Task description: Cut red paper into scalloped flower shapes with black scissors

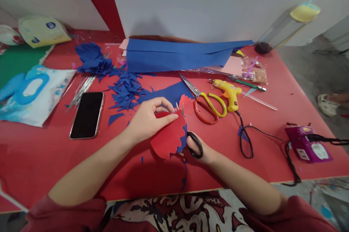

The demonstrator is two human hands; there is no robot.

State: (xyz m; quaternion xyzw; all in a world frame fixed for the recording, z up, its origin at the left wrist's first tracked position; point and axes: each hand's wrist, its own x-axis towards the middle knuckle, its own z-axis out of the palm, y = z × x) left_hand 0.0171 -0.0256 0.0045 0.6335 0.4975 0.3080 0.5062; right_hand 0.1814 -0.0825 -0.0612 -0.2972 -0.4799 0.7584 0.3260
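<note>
My left hand (148, 117) pinches a red scalloped paper piece (167, 139) near its upper edge, with blue paper (182, 143) lying behind it along the right side. In my right hand (200, 148) is a pair of black-handled scissors (195, 145), my fingers around the handles. The scissor tips show above the red paper's top edge, beside my left fingertips; most of the blades are hidden by the paper. Just beyond lies another red scalloped piece (185, 103), and blue paper (173, 92) rests flat on the table behind my left hand.
Larger scissors (208, 106) and a yellow glue gun (229, 92) lie on the red table (261, 116). A purple power socket (309, 145) sits right. Leftward are a phone (87, 116), wipes (35, 94) and blue scraps (127, 88). Folded blue sheets (177, 56) lie at the back.
</note>
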